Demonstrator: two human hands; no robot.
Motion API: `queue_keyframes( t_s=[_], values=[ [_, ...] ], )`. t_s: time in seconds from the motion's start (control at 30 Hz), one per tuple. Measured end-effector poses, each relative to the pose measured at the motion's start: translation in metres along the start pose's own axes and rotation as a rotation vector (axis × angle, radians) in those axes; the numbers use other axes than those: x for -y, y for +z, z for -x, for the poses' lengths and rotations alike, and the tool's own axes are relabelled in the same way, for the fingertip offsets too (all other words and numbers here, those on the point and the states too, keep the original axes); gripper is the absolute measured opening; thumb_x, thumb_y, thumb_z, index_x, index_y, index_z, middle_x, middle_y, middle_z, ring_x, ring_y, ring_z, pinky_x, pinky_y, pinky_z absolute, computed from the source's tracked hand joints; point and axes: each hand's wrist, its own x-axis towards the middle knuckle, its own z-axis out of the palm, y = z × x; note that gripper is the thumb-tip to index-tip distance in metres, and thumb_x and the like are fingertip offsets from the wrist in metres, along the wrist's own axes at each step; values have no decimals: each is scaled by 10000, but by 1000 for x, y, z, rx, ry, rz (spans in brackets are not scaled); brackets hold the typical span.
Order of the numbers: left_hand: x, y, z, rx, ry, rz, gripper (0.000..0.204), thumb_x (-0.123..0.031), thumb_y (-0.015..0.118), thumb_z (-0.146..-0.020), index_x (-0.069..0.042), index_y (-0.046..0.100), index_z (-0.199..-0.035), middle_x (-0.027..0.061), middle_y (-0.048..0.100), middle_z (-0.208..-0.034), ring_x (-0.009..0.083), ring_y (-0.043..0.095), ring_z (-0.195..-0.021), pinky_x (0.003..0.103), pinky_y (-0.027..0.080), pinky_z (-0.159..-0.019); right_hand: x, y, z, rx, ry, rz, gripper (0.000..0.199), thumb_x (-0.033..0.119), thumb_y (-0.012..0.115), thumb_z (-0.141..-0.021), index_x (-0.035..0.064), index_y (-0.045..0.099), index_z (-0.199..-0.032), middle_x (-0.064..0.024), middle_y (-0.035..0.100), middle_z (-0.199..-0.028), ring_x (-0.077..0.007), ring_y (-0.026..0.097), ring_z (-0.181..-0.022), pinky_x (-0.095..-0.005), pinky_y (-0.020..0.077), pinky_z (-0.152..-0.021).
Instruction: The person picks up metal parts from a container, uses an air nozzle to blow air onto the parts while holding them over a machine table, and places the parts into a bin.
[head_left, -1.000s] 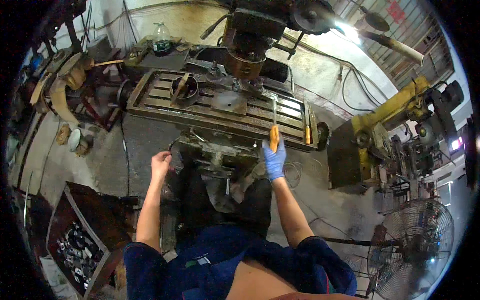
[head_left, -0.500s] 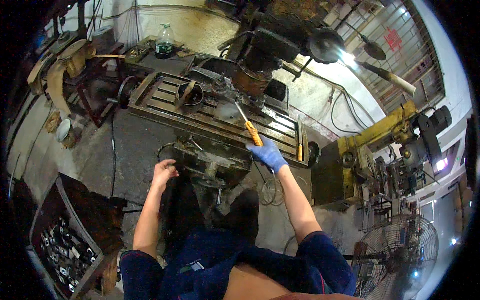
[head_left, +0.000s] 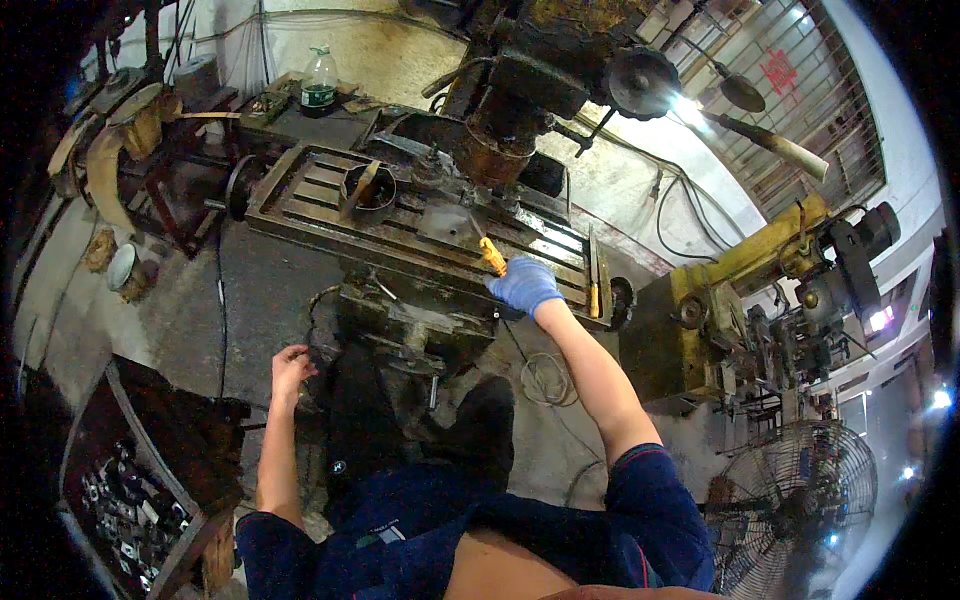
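My right hand (head_left: 524, 284), in a blue glove, is closed around the yellow-orange handle of a tool (head_left: 493, 257) over the front of the slotted machine table (head_left: 330, 212). The tool's thin shaft points toward the vise area under the machine head; its tip is hard to make out. Bare, my left hand (head_left: 291, 372) hangs low to the left of the machine's knee, with fingers curled in. Whatever may lie inside those fingers is hidden. A round dark pot (head_left: 372, 190) with a brush-like handle across it stands on the table's left part.
Another yellow-handled tool (head_left: 595, 298) lies at the table's right end. A handwheel (head_left: 243, 187) juts out at the left end. The bin of small metal parts (head_left: 150, 440) stands lower left, a fan (head_left: 800, 490) lower right. Hose coils (head_left: 546, 380) lie on the floor.
My right hand has pulled back slightly to the left and turned, and the tool's shaft shows less. My left hand has moved left and down, away from the machine.
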Motion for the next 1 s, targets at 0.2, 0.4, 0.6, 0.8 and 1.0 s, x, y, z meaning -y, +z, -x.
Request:
queue_keyframes(
  t_s=[0.2,0.4,0.6,0.8,1.0],
  values=[
    [-7,-9,-2,-12,22,9,261,-28,485,-785,58,525,-1028,85,540,-736,165,555,-614,305,514,-559,0,-2,-28,-71,-3,-7,526,509,526,-723,12,650,-841,-202,631,-836,-337,613,-797,-398,474,-716],
    [0,-12,1,-17,34,25,260,-15,473,-791,52,529,-1036,99,554,-761,175,569,-632,308,523,-583,-37,13,-30,-91,103,-105,570,538,531,-719,-16,639,-795,-223,618,-810,-348,599,-810,-405,460,-707],
    [-17,25,5,39,-16,16,221,-19,491,-812,45,544,-1017,92,552,-773,170,570,-635,320,534,-612,5,-4,-15,5,44,-209,544,519,555,-695,11,646,-867,-215,616,-924,-345,591,-883,-397,460,-766],
    [-33,51,5,119,14,43,196,-35,497,-820,29,554,-996,63,539,-748,157,563,-623,310,535,-614,11,-4,-33,-28,39,-319,541,520,553,-699,8,650,-847,-212,621,-904,-345,599,-868,-400,464,-759],
    [-47,52,10,124,-12,172,214,-125,550,-834,19,569,-991,57,552,-757,143,566,-637,297,535,-598,28,12,32,179,-332,-412,531,528,574,-699,0,622,-738,-204,613,-727,-342,595,-685,-415,448,-637]
  ],
)
